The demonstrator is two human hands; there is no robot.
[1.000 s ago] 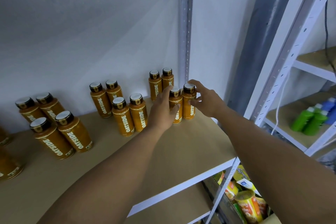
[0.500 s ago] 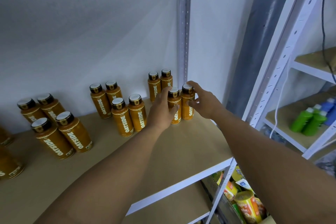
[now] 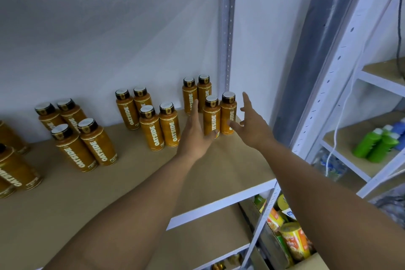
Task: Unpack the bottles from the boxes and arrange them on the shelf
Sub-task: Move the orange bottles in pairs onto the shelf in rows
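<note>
Obs: front bottle pair (image 3: 211, 118) upright near shelf (image 3: 219, 203) right rear corner, directly between left hand (image 3: 194, 136) and right hand (image 3: 252, 126). Both hands splayed, holding nothing; left thumb possibly touching. Neither nearer.

Round plastic bottles (image 3: 211, 119): amber-orange bodies w/ white vertical "OATSIDE" lettering, black caps w/ a small gold emblem on the side & white-silver tops. Flat wooden shelf board (image 3: 65, 193): plain tan, no pattern. Its metal front rail (image 3: 219, 204) is white. Back wall (image 3: 109, 28): plain white-grey. Perforated metal upright (image 3: 228, 28): pale grey w/ a row of small dark holes. On the rack at right, 2 bright green squeeze bottles (image 3: 381, 147) w/ white caps, next to a blue bottle (image 3: 400, 126), also white-capped. Lower down, snack tubs (image 3: 294, 241): yellow w/ red & green print.
</note>
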